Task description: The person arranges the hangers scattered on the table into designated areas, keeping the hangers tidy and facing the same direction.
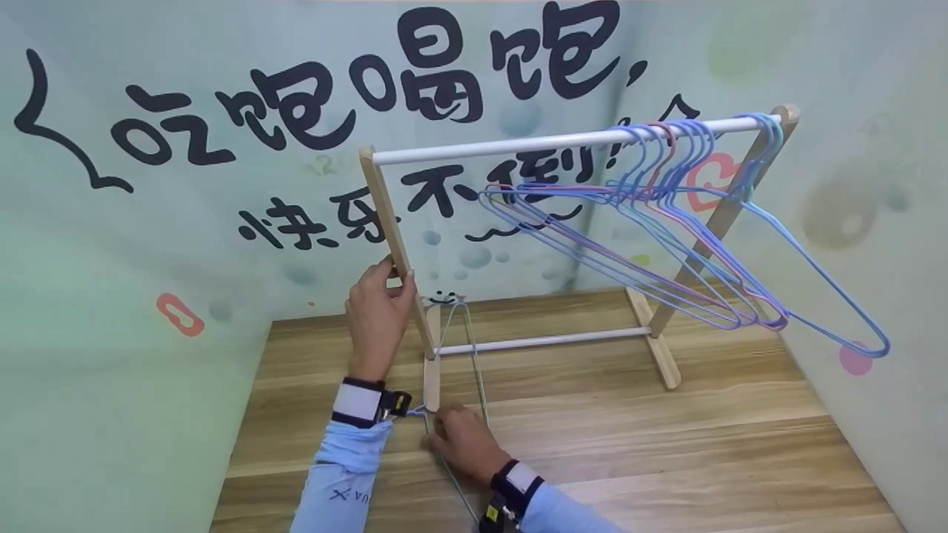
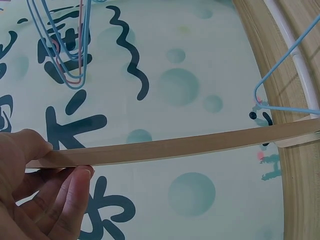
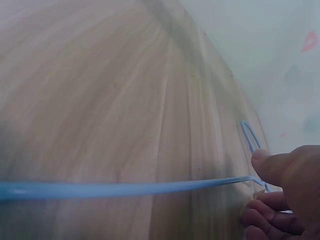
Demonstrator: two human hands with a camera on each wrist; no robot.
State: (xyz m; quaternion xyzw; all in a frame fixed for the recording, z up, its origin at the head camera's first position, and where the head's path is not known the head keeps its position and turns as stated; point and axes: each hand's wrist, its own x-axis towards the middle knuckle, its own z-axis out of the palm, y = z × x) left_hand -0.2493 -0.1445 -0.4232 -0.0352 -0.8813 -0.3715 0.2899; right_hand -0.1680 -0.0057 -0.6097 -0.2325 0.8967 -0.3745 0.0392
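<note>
My left hand (image 1: pixel 376 320) grips the left wooden post (image 1: pixel 384 211) of a small clothes rack, below its top end. In the left wrist view, the thumb lies on one side of the post (image 2: pixel 175 148) and the fingers on the other. Low in front of the rack, my right hand (image 1: pixel 468 444) holds a light blue wire clothes hanger (image 1: pixel 478 370) near its hook. One end of that hanger reaches up beside the lower rod. In the right wrist view, thumb and curled fingers pinch the hanger (image 3: pixel 125 189) by its neck.
Several blue hangers and a pinkish one (image 1: pixel 670 141) hang toward the right of the white top rod (image 1: pixel 481 147). A blue hanger (image 1: pixel 837 281) hangs at the far right end. The rack's feet (image 1: pixel 666 369) stand on a wood-grain table (image 1: pixel 711 459), with printed walls behind.
</note>
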